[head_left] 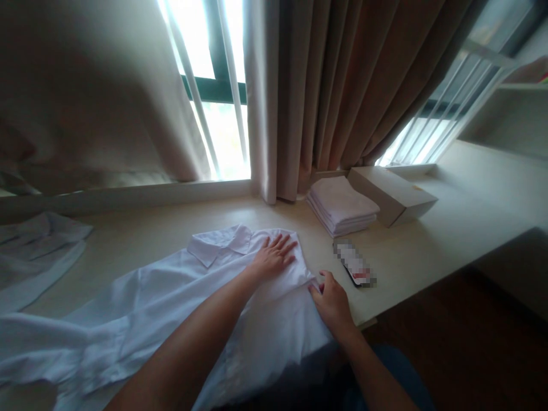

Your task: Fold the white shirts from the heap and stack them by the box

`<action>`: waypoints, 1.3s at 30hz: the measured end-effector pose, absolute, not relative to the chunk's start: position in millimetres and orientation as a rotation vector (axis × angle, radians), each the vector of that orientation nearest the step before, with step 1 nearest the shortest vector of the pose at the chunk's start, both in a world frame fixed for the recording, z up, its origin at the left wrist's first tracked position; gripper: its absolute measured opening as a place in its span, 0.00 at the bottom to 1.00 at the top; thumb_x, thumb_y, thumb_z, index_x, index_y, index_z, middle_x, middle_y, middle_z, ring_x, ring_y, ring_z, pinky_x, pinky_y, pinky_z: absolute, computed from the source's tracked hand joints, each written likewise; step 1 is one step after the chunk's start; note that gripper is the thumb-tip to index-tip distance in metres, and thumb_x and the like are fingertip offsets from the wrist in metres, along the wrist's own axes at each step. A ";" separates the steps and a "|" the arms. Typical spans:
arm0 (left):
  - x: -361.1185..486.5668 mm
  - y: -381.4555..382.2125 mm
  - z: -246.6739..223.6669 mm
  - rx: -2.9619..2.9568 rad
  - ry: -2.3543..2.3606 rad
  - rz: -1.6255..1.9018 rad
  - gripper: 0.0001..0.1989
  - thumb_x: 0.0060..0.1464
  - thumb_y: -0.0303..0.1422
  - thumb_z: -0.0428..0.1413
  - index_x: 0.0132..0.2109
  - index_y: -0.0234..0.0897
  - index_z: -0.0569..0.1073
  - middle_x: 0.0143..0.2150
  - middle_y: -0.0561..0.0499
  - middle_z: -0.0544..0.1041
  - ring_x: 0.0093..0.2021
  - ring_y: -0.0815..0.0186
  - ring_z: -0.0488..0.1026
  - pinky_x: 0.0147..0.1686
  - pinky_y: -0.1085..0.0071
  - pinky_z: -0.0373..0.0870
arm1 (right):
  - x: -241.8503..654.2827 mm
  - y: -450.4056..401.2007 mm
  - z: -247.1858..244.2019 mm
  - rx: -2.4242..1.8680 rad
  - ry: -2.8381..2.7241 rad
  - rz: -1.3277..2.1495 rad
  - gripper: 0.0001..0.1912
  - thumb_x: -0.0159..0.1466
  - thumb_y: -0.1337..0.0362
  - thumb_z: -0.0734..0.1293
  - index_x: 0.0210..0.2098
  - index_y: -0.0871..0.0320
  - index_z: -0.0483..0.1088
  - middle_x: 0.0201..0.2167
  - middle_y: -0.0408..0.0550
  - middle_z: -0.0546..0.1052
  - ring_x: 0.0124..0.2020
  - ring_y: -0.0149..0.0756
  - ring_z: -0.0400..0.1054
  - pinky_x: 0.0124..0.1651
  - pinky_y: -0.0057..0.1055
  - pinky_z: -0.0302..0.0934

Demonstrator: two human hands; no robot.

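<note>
A white collared shirt (166, 285) is spread over the pale desk, its collar toward the window and one sleeve stretched out to the left. Flat on the shirt's right shoulder area lies my left hand (274, 254), fingers spread. At the shirt's right edge, my right hand (334, 299) pinches the fabric between thumb and fingers. The lower part of the shirt drapes over the desk's near edge toward my lap.
A stack of folded white cloth (342, 202) stands beside a grey-white box (394, 194) at the back right. A blurred-out phone-like item (354, 262) lies right of the shirt. Another white garment (43, 251) is at far left. Curtains (334, 85) hang behind the desk (462, 222).
</note>
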State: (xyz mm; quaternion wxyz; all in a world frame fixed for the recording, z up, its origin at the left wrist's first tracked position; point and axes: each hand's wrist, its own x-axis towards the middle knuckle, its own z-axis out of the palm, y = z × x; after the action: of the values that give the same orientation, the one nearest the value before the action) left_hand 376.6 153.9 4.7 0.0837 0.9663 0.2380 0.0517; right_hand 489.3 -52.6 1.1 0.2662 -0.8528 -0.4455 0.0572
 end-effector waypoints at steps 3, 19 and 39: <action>379.6 159.4 2.8 2.879 0.731 0.145 0.29 0.62 0.52 0.35 0.68 0.55 0.50 0.72 0.55 0.44 0.71 0.55 0.38 0.65 0.49 0.37 | 488.5 -53.9 5.1 -2.279 -1.203 0.164 0.15 0.61 0.68 0.62 0.48 0.59 0.67 0.36 0.50 0.77 0.37 0.41 0.72 0.38 0.31 0.61; 382.9 162.3 3.1 2.900 0.762 0.181 0.33 0.59 0.56 0.37 0.68 0.52 0.50 0.72 0.53 0.45 0.71 0.53 0.38 0.65 0.50 0.35 | 473.4 -54.6 20.5 -2.137 -1.761 -0.063 0.23 0.68 0.59 0.58 0.61 0.57 0.62 0.62 0.52 0.64 0.66 0.44 0.49 0.65 0.48 0.42; 381.7 162.3 8.7 3.008 0.765 0.309 0.35 0.60 0.53 0.40 0.69 0.45 0.46 0.72 0.50 0.42 0.71 0.56 0.34 0.66 0.52 0.31 | 471.8 -41.0 13.2 -2.174 -1.732 -0.146 0.25 0.69 0.59 0.57 0.63 0.63 0.58 0.65 0.56 0.59 0.67 0.45 0.46 0.67 0.47 0.38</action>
State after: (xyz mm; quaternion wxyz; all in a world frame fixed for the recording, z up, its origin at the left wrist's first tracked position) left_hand 381.7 162.3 8.7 0.0112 0.9643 0.2453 0.0989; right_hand 471.8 -41.0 13.2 0.1779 -0.7686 -0.6123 -0.0516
